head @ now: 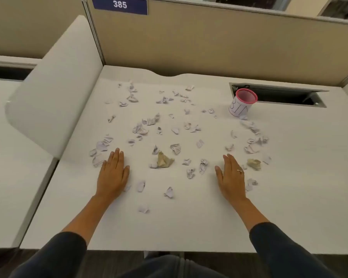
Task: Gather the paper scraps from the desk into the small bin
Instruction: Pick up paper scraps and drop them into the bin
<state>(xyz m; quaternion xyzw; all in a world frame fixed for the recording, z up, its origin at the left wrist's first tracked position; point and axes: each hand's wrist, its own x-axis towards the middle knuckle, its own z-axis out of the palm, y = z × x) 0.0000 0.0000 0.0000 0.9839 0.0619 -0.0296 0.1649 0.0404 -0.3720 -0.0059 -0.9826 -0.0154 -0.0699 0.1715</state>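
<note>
White crumpled paper scraps (pixel 177 148) lie scattered across most of the desk (pixel 189 227), with two tan scraps among them, one at centre (pixel 164 160) and one toward the right edge (pixel 254 163). The small bin (pixel 242 103), pink-rimmed, stands upright near the back edge, right of centre. Left hand (pixel 112 175) and right hand (pixel 231 175) rest flat, palms down, fingers extended and grasping nothing, toward the front edge.

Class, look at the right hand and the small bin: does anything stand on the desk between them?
Only loose paper scraps lie between the right hand and the small bin; nothing solid blocks the way across the desk.
</note>
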